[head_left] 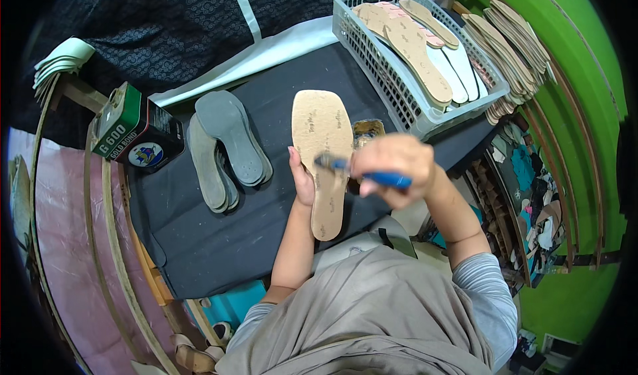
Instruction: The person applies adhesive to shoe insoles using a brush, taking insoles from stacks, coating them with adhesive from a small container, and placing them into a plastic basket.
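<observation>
My left hand (303, 184) grips a tan insole board (323, 119) by its left edge, thumb along the side and the other fingers hidden beneath. The board lies face up with its wide end pointing away from me. My right hand (397, 166), slightly blurred, is closed round the blue handle of a brush (389, 178). The dark bristle end touches the board's middle. Partly behind my right hand stands a small, stained container (369, 130) on the table. To the left, two stacks of grey soles (229, 136) lie side by side, one overlapping the other.
A dark cloth-covered table (266, 239) spans the middle. A green and black metal can (136, 129) stands at its left. At the back right is a grey plastic crate (372, 63) of insole boards, beside stacked boards (508, 49) on a rack. White sheets (70, 56) hang far left.
</observation>
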